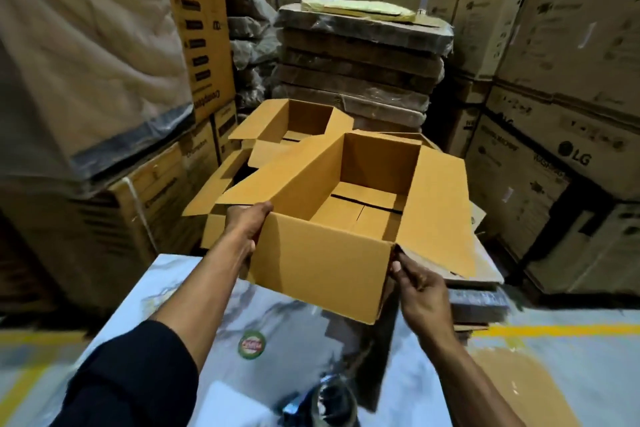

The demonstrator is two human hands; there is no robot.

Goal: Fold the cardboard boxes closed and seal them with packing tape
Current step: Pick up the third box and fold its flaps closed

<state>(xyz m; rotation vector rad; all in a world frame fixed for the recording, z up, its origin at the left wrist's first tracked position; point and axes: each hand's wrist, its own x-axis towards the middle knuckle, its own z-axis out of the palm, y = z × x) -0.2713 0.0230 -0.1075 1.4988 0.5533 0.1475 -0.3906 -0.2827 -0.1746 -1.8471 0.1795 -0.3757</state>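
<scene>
1. The open box (322,253) is in the centre of the frame, held in the air above the pale marbled table (180,291) at the lower left. Its top flaps stand open, and no contents are visible inside.
2. The left hand (247,227) grips the near left corner of the box, fingers curled round the edge below the long left flap (277,177). The right hand (420,288) pinches the near right corner, thumb on top, just under the wide right flap (440,211).
3. The step in hand seems to be to bring the box down onto the table. It is better if the person sets it flat and square, because flaps fold badly on a tilted box.
4. Then the short flaps should go down first, and the long left and right flaps over them, so the edges meet in the middle.
5. One hand should press the seam while the other takes the tape. No tape roll can be clearly seen; a dark object (332,399) at the bottom centre is too blurred to name.
6. A second open box (294,125) waits behind, upper centre, on other flat cardboard.
</scene>
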